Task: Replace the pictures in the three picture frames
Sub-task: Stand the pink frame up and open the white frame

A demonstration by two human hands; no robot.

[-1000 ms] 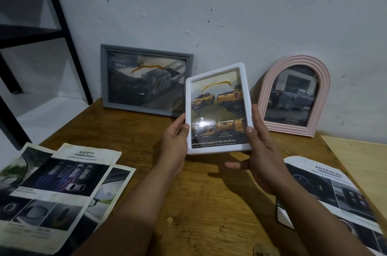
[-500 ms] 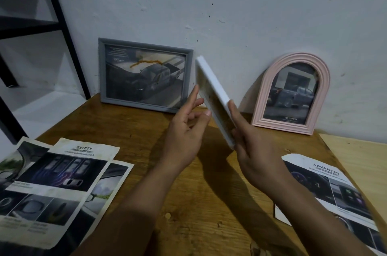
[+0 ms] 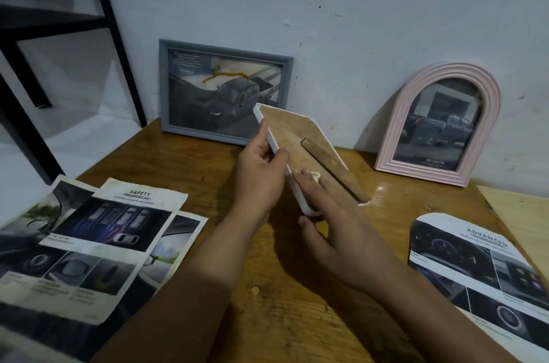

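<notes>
I hold a white picture frame (image 3: 300,140) tilted above the wooden table (image 3: 267,318), its brown backing board and folded stand facing up. My left hand (image 3: 261,172) grips its left edge, thumb on the back. My right hand (image 3: 329,223) holds the near corner, fingers lying on the backing board and thumb underneath. A grey frame (image 3: 166,86) with a dark truck picture leans on the wall at the back. A pink arched frame (image 3: 490,113) with a truck picture leans at the back right.
Printed car pictures (image 3: 98,244) lie overlapped on the table's left side. An arch-cut print (image 3: 481,270) headed ADVANCED lies at the right, beside a pale board (image 3: 523,217). A black metal shelf frame (image 3: 116,30) stands at the left.
Both hands have turned the white frame over, from picture side facing me, through edge-on, to back side up. It now sits lower, closer to the table.
</notes>
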